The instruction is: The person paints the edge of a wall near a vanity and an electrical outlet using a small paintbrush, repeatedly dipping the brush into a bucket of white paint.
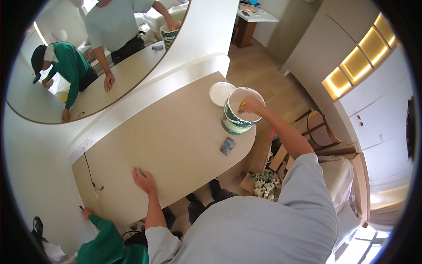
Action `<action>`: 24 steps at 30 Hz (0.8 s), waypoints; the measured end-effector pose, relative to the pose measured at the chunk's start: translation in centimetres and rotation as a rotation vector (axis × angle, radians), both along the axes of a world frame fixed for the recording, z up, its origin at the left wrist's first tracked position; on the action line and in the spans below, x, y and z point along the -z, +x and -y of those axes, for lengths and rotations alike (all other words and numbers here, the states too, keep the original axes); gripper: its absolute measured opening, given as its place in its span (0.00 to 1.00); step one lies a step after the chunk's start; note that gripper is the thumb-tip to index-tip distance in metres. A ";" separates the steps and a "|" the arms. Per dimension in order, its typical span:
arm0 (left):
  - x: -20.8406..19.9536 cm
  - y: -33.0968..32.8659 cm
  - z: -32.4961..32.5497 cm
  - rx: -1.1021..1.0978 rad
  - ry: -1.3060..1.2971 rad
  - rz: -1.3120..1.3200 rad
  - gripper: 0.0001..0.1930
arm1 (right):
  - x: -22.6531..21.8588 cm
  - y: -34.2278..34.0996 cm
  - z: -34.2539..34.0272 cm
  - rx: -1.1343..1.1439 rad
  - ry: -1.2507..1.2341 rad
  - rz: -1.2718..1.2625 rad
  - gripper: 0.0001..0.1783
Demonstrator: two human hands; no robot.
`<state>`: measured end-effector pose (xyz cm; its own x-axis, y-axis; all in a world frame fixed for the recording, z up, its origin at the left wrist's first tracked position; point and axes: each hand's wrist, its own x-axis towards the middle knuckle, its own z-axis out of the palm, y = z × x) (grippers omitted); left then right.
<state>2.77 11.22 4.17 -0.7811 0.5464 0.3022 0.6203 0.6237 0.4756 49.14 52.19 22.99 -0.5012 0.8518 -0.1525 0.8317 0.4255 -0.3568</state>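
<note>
My right hand [252,107] reaches over the mouth of a white and green bucket [237,126] at the table's right end. Its fingers are closed around a small tool with a yellow part [243,104]; the tool's kind is hard to make out. Pale material coats the bucket's inner wall and rim. My left hand [144,181] rests on the beige tabletop [171,136] near its front edge, fingers extended and holding nothing. A round white lid [221,93] lies beside the bucket. In front of the bucket sits a crumpled grey cloth [227,146].
At lower left a co-worker in a green top [105,242] has a hand [86,213] at the table's left end. A black cable [91,176] hangs from a wall socket onto the table. A large mirror [96,57], white flowers [266,184] and a chair [320,127] surround the table.
</note>
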 end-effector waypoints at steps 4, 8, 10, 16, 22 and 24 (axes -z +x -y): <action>-0.7 1.8 1.8 -0.065 -0.007 0.022 0.22 | -2.3 2.3 1.7 -0.070 0.094 -0.144 0.13; -0.2 1.4 2.6 -0.118 -0.050 -0.034 0.21 | -7.9 5.4 5.8 -0.077 0.154 -0.306 0.13; 0.3 1.0 2.1 -0.136 -0.064 -0.049 0.21 | -9.8 7.4 8.6 -0.062 0.167 -0.379 0.13; 0.5 1.4 1.7 -0.109 -0.087 -0.053 0.20 | -11.3 11.3 14.5 0.089 0.051 -0.363 0.17; 0.6 1.3 1.9 -0.101 -0.114 -0.069 0.19 | -12.4 12.6 16.0 -0.038 0.144 -0.368 0.15; 0.7 1.3 1.8 -0.102 -0.124 -0.070 0.19 | -12.6 13.5 16.0 -0.099 0.188 -0.333 0.15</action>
<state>4.03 9.47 3.45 -0.8136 0.5022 0.2931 0.5800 0.7363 0.3486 62.60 36.14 35.61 -0.5783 0.7943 0.1862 0.6350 0.5816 -0.5084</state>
